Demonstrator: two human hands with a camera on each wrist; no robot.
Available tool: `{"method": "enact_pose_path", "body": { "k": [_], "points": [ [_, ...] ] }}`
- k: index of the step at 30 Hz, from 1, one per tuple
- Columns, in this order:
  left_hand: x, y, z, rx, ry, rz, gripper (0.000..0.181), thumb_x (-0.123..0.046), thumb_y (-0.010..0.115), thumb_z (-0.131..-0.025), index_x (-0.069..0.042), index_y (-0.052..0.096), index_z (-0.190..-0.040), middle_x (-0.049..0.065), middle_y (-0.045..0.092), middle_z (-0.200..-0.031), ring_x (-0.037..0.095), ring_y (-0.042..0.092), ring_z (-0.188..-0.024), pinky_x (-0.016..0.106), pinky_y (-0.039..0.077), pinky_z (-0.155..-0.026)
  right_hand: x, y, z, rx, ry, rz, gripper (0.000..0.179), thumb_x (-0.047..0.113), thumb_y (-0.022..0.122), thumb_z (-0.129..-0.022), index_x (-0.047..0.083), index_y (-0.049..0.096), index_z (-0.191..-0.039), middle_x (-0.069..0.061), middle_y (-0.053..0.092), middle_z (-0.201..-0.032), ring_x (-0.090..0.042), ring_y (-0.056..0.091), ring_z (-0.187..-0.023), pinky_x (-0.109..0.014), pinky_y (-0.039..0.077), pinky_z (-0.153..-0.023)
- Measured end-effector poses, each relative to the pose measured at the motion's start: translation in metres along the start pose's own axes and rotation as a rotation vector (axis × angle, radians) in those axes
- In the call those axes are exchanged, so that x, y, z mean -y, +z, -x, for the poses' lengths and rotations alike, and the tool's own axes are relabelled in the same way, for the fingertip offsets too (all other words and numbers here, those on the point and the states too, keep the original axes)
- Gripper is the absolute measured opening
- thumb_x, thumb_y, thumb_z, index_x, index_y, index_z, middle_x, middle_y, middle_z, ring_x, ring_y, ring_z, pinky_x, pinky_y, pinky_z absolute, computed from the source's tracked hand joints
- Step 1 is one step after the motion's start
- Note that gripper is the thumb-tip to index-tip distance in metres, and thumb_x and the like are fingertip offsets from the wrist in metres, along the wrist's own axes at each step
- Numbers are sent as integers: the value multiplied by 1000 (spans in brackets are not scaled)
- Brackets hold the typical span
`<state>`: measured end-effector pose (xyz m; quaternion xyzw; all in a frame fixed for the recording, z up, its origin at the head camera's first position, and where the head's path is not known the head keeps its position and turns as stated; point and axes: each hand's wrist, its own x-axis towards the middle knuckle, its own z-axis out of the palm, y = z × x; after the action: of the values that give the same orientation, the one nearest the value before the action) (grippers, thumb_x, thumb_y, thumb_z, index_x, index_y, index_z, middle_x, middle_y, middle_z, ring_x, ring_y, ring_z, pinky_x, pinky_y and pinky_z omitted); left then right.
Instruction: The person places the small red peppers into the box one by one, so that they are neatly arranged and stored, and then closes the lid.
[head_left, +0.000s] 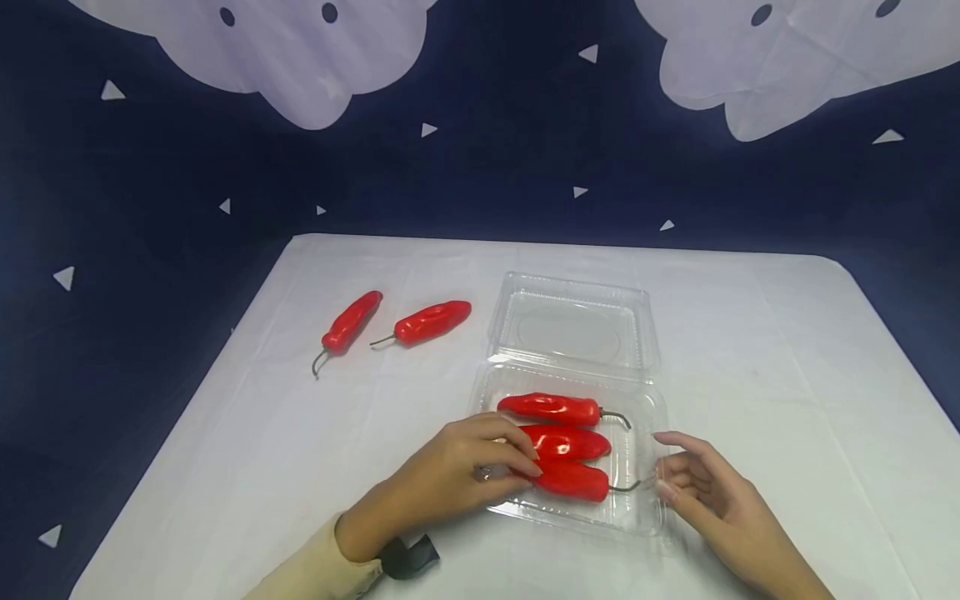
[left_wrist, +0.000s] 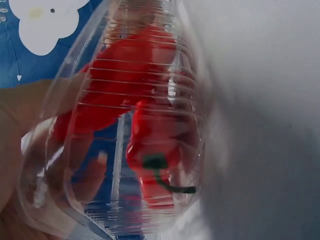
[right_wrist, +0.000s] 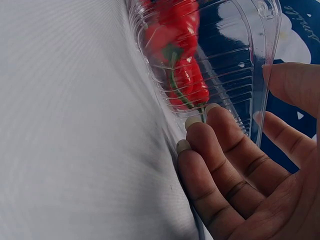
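Note:
A clear plastic clamshell box (head_left: 641, 417) lies with its lid (head_left: 570, 333) folded back. Inside its base are a back red chili pepper (head_left: 551, 407), a middle one (head_left: 573, 443) and a front one (head_left: 573, 481). My left hand (head_left: 472, 462) reaches over the box's left wall and pinches the front pepper's left end between thumb and fingers. Through the clear wall, the left wrist view shows red peppers (left_wrist: 152, 135) beside that hand. My right hand (head_left: 720, 504) has relaxed fingers (right_wrist: 227, 130) touching the outside of the box's right wall, close to the front pepper's stem.
Two more red peppers, one slanted (head_left: 351, 323) and one flatter (head_left: 433, 322), lie on the white tablecloth (head_left: 360, 417) left of the lid. A dark strap (head_left: 408, 557) hangs at my left wrist. Behind the table rises a navy cloth (head_left: 495, 183) with cloud shapes.

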<state>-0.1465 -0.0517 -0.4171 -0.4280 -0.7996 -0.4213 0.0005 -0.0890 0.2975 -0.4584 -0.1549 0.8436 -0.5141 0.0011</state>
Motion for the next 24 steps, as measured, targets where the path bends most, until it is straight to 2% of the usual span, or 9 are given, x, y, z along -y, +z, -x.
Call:
{"method": "enact_pose_path", "body": {
  "k": [6, 12, 16, 24],
  "points": [
    [4, -2, -1, -10, 54, -185, 25, -23, 88, -82, -19, 80, -105, -12, 74, -106, 2, 63, -108, 43, 39, -115, -2, -1, 0, 11, -7, -10, 56, -4, 66, -96, 8, 46, -147, -2, 67, -107, -17, 70, -90, -23, 58, -79],
    [6, -6, -2, 57, 24, -260, 25, -31, 86, -84, -21, 80, -106, -14, 74, -101, 1, 62, -105, 44, 33, -119, -2, -1, -1, 12, -6, -9, 56, -4, 66, -96, 10, 46, -147, -4, 68, -107, -17, 70, -90, -24, 58, -79],
    [6, -8, -1, 66, 8, -258, 24, -31, 85, -85, -21, 79, -107, -15, 74, -103, 1, 61, -107, 42, 32, -119, -2, -1, -2, 21, -16, -19, 56, -5, 65, -96, 8, 45, -147, -4, 67, -107, -18, 70, -91, -24, 58, -79],
    [6, -14, 0, -16, -30, -158, 26, -27, 86, -85, -21, 79, -110, -17, 73, -109, -3, 60, -111, 35, 40, -113, -1, 0, -1, 3, 5, 12, 56, -4, 67, -96, 9, 47, -146, -3, 68, -106, -16, 70, -89, -23, 58, -78]
  ]
}}
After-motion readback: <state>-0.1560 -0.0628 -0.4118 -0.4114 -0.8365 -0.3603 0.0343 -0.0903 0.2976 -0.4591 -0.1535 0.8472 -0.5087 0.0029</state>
